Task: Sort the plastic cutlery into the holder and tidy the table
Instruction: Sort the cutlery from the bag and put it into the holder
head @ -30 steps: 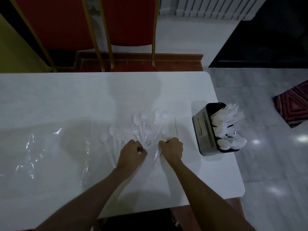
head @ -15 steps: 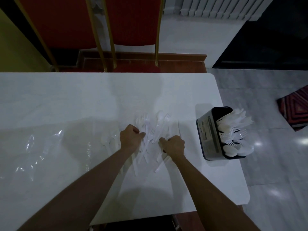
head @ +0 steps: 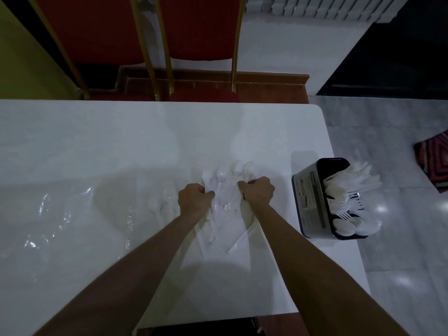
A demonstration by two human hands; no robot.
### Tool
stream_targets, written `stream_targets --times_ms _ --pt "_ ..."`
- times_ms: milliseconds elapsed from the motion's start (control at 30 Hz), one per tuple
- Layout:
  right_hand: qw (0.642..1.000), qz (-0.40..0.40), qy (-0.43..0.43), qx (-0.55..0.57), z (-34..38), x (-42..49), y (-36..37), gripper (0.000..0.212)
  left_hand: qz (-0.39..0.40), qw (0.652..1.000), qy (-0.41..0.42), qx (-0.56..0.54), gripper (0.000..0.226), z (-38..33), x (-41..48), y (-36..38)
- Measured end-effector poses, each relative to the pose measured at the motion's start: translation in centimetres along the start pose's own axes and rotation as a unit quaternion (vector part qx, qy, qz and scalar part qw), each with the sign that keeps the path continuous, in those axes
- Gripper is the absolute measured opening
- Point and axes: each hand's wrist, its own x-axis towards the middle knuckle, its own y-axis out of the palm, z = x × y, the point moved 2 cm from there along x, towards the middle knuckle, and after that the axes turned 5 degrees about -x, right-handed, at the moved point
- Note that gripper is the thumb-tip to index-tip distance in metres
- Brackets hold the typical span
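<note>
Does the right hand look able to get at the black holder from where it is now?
Probably yes. The right hand, gripping loose cutlery, sits just left of the holder, with only bare table between them. Its top is crowded with cutlery, though.

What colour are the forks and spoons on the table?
White; the loose cutlery shows in the head view.

A red chair (head: 201, 27) with a gold frame is the landmark. A second red chair (head: 92, 27) stands just left of it, with a yellow wall (head: 24, 64) farther left. A white radiator (head: 315, 7) is to its right, and a patterned rug (head: 434, 161) lies far right on the grey tiled floor (head: 388, 141).
</note>
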Motion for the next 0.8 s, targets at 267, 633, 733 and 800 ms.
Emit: stream_targets --times_ms 267,633,733,800 --pt "1.0 0.021 0.011 -0.003 0.1 -1.2 -1.6 0.031 -0.013 0.998 0.043 -0.049 0.015 0.3 0.1 -1.4" --pt "0.987 0.154 -0.029 -0.034 -1.1 -8.0 0.0 0.026 0.046 0.995 0.062 0.064 0.023 -3.2 1.3 1.4" --pt "0.986 0.164 -0.017 -0.029 -1.4 -8.1 1.2 0.023 0.046 0.992 0.081 0.087 0.026 -2.6 1.4 1.8" --pt "0.985 0.165 -0.006 -0.042 -1.5 -8.1 1.8 0.037 0.038 0.99 0.09 0.101 0.027 -2.3 1.4 1.9"
